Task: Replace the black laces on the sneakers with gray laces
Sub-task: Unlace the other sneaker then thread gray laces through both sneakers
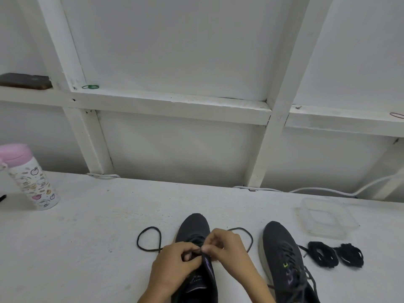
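Both hands are busy on the middle sneaker, which sits on the counter. The left hand and right hand meet over the holes near the tongue. Each grip is clenched, pinching the dark lace. The lace loops out loose on both sides of the shoe.

The other sneaker stands just beside it and looks laced up. Two bundles of black laces lie to its right.

I think this shoe is getting its new lace, but the lace's colour is hard to tell. Next, an end must be poked through a hole and pulled snug.
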The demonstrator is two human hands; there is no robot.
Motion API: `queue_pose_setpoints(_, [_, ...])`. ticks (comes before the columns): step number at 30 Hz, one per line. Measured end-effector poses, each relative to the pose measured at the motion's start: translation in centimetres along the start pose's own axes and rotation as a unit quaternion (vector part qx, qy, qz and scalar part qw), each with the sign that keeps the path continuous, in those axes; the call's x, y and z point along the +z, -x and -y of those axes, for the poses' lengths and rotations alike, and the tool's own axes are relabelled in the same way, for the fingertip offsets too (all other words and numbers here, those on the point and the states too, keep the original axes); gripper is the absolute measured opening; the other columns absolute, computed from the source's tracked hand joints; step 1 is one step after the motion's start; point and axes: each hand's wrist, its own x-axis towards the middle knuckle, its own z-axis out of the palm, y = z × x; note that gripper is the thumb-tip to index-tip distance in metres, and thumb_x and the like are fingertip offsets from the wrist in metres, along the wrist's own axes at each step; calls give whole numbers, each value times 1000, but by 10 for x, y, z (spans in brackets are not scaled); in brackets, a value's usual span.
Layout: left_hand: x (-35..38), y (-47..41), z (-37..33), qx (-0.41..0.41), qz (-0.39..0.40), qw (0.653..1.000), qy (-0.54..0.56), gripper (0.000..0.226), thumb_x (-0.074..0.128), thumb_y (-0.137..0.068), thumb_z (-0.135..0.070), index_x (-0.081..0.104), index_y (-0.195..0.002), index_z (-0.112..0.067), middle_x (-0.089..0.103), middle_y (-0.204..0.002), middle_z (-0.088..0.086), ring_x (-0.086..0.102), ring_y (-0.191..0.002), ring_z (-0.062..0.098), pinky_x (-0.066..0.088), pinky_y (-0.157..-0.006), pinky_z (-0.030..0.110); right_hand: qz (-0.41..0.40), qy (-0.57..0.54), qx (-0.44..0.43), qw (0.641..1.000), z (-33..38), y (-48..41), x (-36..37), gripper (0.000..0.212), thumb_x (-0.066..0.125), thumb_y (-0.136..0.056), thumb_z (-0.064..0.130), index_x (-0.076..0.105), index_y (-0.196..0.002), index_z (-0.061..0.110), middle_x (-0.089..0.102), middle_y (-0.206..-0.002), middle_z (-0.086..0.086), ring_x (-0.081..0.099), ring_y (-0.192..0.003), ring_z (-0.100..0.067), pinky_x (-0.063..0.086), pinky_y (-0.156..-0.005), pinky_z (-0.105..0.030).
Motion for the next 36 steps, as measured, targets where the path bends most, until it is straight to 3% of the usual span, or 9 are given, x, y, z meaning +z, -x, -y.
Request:
queue_pose_setpoints(3, [7,0,1,20,-29,999,-18,6,68,-78,-44,66,-79,-50,63,-75,-16,58,-74,0,42,-63,16,8,-66,10,998,-1,6,0,19,77,-80,29,67,-75,14,68,-68,-2,60,-61,-5,49,-60,-20])
queue_pose_setpoints(7, [-5,-1,3,4,-63,998,-12,6,72,-78,-44,67,-74,-45,61,-72,-25,59,-69,0,44,-64,20,20,-100,46,994,-3,8,-4,4,70,-81,14,67,-82,12,66,-78,-7,57,-58,-6,47,-57,-20])
queue_pose_setpoints(11, [-36,-7,17,-10,-140,990,19,13,76,-79,-36,71,-68,-40,59,-60,-23,56,-60,1,40,-59,24,6,-63,20,998,-4,8,-4,16,67,-81,15,68,-89,29,64,-87,5,55,-67,-2,49,-65,-23])
queue_pose_setpoints(14, [-38,-9,13,37,-93,993,67,5,78,-75,-39,74,-72,-37,58,-58,-16,54,-59,3,44,-61,26,11,29,-64,997,9,6,4,22,71,-74,32,66,-90,47,56,-96,12,53,-86,-2,48,-81,-21])
queue_pose_setpoints(20, [-37,-2,6,29,13,978,204,28,69,-81,-54,70,-102,-35,64,-81,-8,60,-74,3,48,-74,19,-14,168,-54,984,26,-4,2,12,65,-87,28,74,-84,21,55,-85,12,54,-86,-6,45,-75,-25])
queue_pose_setpoints(23, [-42,2,12,-39,24,967,250,22,46,-100,-31,66,-99,-22,59,-69,-23,49,-58,-5,39,-65,12,30,184,-29,982,27,-5,1,13,64,-84,15,77,-86,18,65,-81,12,58,-83,-8,49,-76,-27])
queue_pose_setpoints(27, [-41,5,25,-14,23,981,194,32,49,-100,-16,71,-83,-31,57,-66,-10,41,-58,7,37,-61,16,53,195,-4,979,29,-8,13,18,63,-83,9,79,-91,15,74,-88,-1,63,-82,-14,45,-69,-23])
queue_pose_setpoints(29, [-40,7,27,10,24,985,169,30,56,-96,-13,72,-86,-36,70,-77,-14,49,-58,5,44,-63,17,57,180,6,982,28,-11,15,20,62,-84,6,79,-92,13,72,-83,-3,61,-73,-14,46,-66,-19])
queue_pose_setpoints(36, [-37,8,22,22,13,997,76,18,75,-82,-18,78,-73,-33,71,-69,-11,49,-49,2,42,-57,13,55,16,51,997,18,-7,19,6,75,-79,10,79,-83,13,58,-50,13,48,-35,-1,40,-46,-12])
